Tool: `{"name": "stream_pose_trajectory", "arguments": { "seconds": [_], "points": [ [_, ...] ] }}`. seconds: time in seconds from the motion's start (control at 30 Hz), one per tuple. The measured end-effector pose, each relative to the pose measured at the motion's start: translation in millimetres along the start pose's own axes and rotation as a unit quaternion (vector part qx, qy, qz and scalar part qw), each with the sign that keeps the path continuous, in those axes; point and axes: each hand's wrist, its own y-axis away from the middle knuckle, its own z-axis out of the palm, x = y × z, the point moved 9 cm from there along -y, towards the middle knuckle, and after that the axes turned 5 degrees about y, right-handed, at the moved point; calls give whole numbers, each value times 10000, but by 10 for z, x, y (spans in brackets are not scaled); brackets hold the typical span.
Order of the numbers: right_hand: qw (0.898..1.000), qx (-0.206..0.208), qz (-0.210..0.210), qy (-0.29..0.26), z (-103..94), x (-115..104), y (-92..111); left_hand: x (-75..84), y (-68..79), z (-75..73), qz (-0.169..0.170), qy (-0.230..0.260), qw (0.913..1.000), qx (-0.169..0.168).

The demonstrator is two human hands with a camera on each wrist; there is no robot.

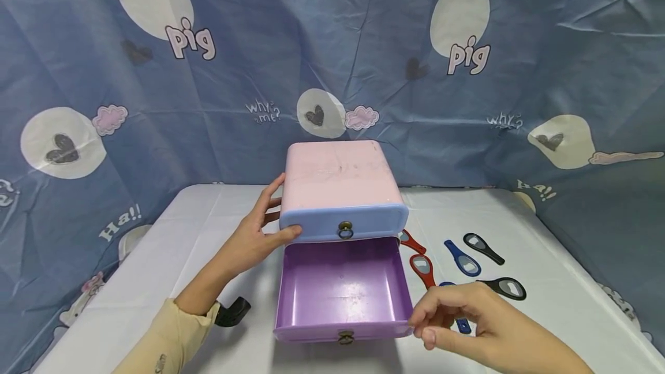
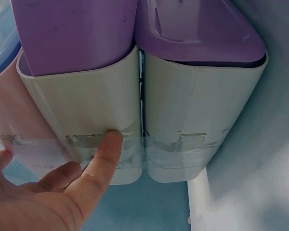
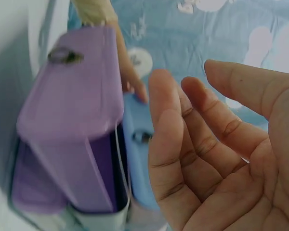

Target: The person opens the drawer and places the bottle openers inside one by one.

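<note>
A small drawer cabinet stands mid-table, its pink top (image 1: 337, 175) over a shut blue drawer (image 1: 374, 221). Below that, a purple drawer (image 1: 337, 281) is pulled far out, with nothing inside. My left hand (image 1: 251, 244) braces the cabinet's left side, thumb on the blue front's corner. In the left wrist view, one fingertip presses the cream casing (image 2: 96, 101) near a band of clear tape. Beside the purple drawer's front right corner is my right hand (image 1: 467, 322), fingers loosely bent. The right wrist view shows nothing between its fingers, with the drawer front (image 3: 77, 86) beside them.
Right of the cabinet lie several bottle openers, among them a red one (image 1: 423, 270), a blue one (image 1: 462, 258) and a black one (image 1: 483, 247). Another purple drawer (image 2: 202, 29) sits below the pulled-out one. A blue patterned cloth (image 1: 363, 45) hangs behind the white table (image 1: 218, 218).
</note>
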Motion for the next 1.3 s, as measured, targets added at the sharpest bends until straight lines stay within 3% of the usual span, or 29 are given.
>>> {"name": "stream_pose_trajectory", "arguments": {
  "seconds": [0.4, 0.73, 0.87, 1.03, 1.3],
  "points": [
    [9924, 1060, 555, -280, -475, 618, 63, -57, 65, -7, -79, 45, 9999, 64],
    [9638, 1892, 1839, 395, -712, 1178, 205, -38, 41, -37, 13, -26, 10000, 47],
    [9510, 1875, 2367, 659, -737, 1351, 301, -13, 17, -23, 70, 7, 10000, 15],
    [9369, 1504, 3009, 950, -683, 1565, 403, 9, 3, -10, 150, 17, 9999, 25],
    [9282, 1077, 3420, 997, -619, 1740, 459, 3, 7, -23, 110, 3, 9999, 49]
  ]
}}
